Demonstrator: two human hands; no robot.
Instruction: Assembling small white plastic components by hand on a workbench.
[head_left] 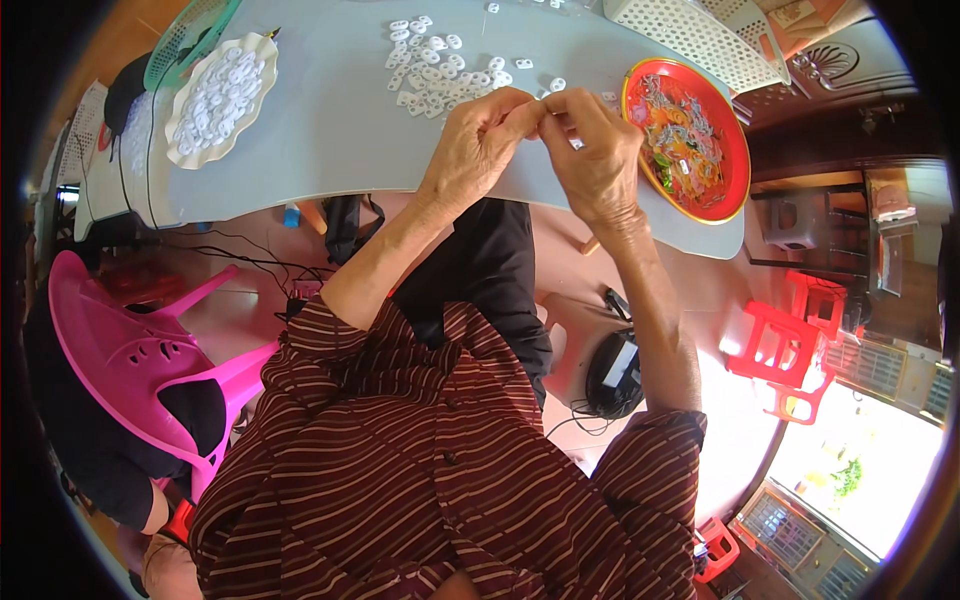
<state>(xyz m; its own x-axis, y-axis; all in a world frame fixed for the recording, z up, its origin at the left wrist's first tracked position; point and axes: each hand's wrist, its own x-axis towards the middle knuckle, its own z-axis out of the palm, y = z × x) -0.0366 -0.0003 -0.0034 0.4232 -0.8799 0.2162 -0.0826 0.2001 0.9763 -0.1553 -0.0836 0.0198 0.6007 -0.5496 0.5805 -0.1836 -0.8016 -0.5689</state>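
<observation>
My left hand (478, 142) and my right hand (598, 155) meet above the near part of the grey table, fingertips pinched together. Whatever lies between the fingertips is too small or hidden to make out. A small white piece (577, 143) shows among the curled fingers of my right hand; whether it is held or lies on the table behind, I cannot tell. Just beyond my left hand is a loose spread of small white oval plastic pieces (432, 72). Right of my right hand stands a red oval tray (737, 150) with many small grey metal-looking parts (690, 125) in it.
At the left, a scalloped white dish (183, 150) is heaped with similar white pieces, beside a green mesh basket (190, 45). A white perforated basket (690, 45) stands at the far right. Below are a pink chair (120, 350), red stools (775, 345) and cables (590, 420).
</observation>
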